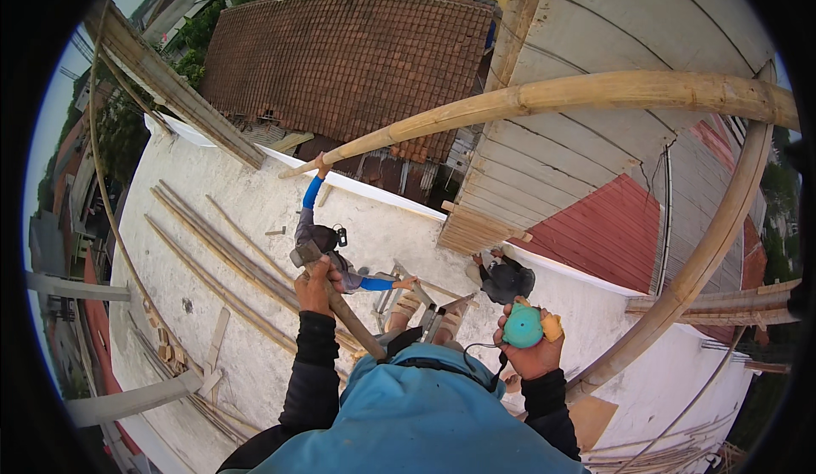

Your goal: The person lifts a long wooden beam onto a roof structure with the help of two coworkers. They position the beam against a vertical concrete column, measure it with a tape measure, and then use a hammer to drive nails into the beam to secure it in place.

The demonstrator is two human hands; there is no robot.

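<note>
My left hand (314, 287) is closed around the upper end of a hammer (359, 328), just below its dark metal head. The hammer's wooden handle slants down toward my waist. In my right hand (534, 357), palm up, lies a round turquoise object (523, 327) with a small hole in its middle; its exact kind is unclear. An orange-tan piece (552, 328) sits beside it, also held by my fingers. A dark cord hangs near my right wrist. Beneath me, my sandalled feet stand on a ladder (393, 291).
Below, a blue-sleeved co-worker (319, 238) touches a long bamboo pole (476, 108) and the ladder. Another person (507, 280) crouches by the low wall. Wooden poles (221, 249) lie on the pale roof slab (183, 198). A second bamboo pole (718, 244) rises at right; a tiled roof (340, 57) lies beyond.
</note>
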